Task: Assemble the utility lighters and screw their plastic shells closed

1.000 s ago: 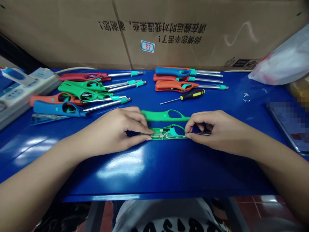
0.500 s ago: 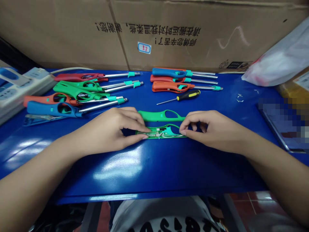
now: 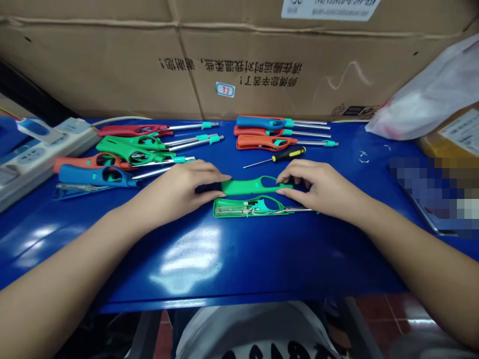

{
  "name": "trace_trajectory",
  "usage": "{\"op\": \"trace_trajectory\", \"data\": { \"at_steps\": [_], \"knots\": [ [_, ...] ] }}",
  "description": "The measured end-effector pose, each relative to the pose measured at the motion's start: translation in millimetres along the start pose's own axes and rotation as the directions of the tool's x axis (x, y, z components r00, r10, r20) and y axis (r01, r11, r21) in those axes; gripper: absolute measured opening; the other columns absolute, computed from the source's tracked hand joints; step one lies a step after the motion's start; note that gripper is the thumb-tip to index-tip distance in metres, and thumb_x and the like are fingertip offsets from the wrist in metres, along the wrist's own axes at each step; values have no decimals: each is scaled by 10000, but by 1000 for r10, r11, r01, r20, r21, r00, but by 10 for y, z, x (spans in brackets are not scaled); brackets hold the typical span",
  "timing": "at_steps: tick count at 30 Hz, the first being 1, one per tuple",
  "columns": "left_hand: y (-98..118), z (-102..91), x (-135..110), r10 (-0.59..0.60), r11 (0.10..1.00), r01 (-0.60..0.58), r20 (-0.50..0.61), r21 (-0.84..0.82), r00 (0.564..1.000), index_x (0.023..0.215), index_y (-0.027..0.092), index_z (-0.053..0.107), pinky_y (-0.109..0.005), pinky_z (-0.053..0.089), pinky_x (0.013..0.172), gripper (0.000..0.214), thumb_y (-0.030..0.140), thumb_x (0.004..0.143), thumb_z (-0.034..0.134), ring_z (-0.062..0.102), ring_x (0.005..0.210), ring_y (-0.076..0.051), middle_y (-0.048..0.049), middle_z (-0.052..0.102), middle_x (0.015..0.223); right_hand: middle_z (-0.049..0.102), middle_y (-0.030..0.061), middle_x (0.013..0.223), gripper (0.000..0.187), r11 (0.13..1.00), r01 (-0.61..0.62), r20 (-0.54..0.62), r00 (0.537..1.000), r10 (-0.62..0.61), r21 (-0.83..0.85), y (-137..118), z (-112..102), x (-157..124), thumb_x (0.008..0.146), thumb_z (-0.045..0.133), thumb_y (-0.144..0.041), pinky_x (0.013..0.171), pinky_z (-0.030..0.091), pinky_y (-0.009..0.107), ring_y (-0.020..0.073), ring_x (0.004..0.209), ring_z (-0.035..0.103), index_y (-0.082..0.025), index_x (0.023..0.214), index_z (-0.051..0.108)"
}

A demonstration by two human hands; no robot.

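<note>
A green lighter handle cover [image 3: 243, 187] lies between my hands, its outer side facing up. My left hand [image 3: 189, 192] grips its left end between thumb and fingers. On its right end, past the finger loop, my right hand [image 3: 312, 182] has closed thumb and fingertips. Just in front, on the blue table [image 3: 262, 259], rests the other green half of the lighter [image 3: 230, 209]. That half is open side up, with a clear fuel tank, a teal trigger and white wires inside. Its metal tube runs right, and its tip is partly covered by my right hand.
Several lighters [image 3: 112, 144] in red, green, orange and blue lie at the left, more lighters [image 3: 262, 142] at the back. A screwdriver [image 3: 288, 154] sits behind my right hand. A power strip [image 3: 48, 149], cardboard box [image 3: 130, 85], plastic bag [image 3: 415, 107] and blurred flat object [image 3: 426, 199] surround these.
Both hands have left the open half with the inner parts and moved back to the green cover, taking hold of its two ends. The camera view has tilted up a little.
</note>
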State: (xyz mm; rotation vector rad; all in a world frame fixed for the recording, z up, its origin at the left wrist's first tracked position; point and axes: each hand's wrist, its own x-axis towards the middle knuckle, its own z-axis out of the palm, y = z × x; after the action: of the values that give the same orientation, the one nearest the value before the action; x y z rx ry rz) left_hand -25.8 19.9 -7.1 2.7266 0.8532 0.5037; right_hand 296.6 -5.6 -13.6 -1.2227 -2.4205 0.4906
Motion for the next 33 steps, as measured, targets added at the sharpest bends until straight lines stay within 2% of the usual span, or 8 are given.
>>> {"op": "trace_trajectory", "data": {
  "at_steps": [2,6,9,12,15,19,25,33],
  "knots": [
    [18,18,1,-5,1000,5,-6,-1,1000,1253,141,722,-335,560,891,337,335,1001,611,702,970,-221,-102,730,1108,667,52,943,100,1000,2,9,1000,-2,6,-5,11,4,935,661,-292,713,489,327,190,807,607,-210,988,680],
    [71,60,24,-2,1000,2,-3,-19,1000,1244,119,726,-351,556,915,345,337,1006,605,693,1002,-230,-119,706,1139,606,79,1031,81,999,1,78,997,2,-45,-47,37,6,982,560,-271,806,481,359,226,942,595,-203,1006,596],
    [73,96,42,-5,1000,4,-34,-15,999,1226,114,731,-377,553,939,356,366,1004,610,692,1033,-245,-123,714,1151,567,83,1040,66,998,-12,96,995,18,-62,-90,41,2,1003,501,-251,840,478,373,230,961,577,-205,999,549],
    [54,122,53,7,1000,-8,-54,-3,999,1205,127,738,-384,553,934,364,401,1002,614,700,1025,-244,-117,734,1145,563,82,1079,69,999,0,115,993,6,-54,-139,17,-8,997,538,-280,879,482,381,236,1006,578,-216,1022,549],
    [46,129,56,30,1000,-31,-57,-5,998,1177,139,748,-373,555,920,344,403,1006,609,710,1000,-230,-106,756,1119,574,92,1153,182,998,-22,141,990,30,-64,-186,-5,-18,977,602,-326,888,491,396,254,1057,584,-218,1115,551],
    [57,119,61,25,1000,-25,-46,-8,999,1197,152,743,-367,557,903,335,390,1014,596,712,991,-227,-106,769,1097,588,89,1145,196,994,-99,117,988,105,-52,-206,10,-11,971,608,-305,860,500,394,239,991,605,-213,1138,566],
    [58,87,61,17,1000,-18,-29,-7,999,1215,144,733,-379,557,912,305,328,1004,613,710,1006,-238,-113,772,1100,589,69,1084,161,994,-104,44,994,105,-26,-172,89,32,977,599,-288,889,498,397,223,958,610,-222,1123,584],
    [104,74,66,-11,1000,12,11,-17,1000,1268,144,706,-431,558,982,334,291,1016,543,696,1097,-258,-132,743,1198,511,93,1089,82,996,-93,78,993,93,4,-273,151,40,997,507,-216,941,511,411,216,967,588,-185,1018,580]
  ]
}}
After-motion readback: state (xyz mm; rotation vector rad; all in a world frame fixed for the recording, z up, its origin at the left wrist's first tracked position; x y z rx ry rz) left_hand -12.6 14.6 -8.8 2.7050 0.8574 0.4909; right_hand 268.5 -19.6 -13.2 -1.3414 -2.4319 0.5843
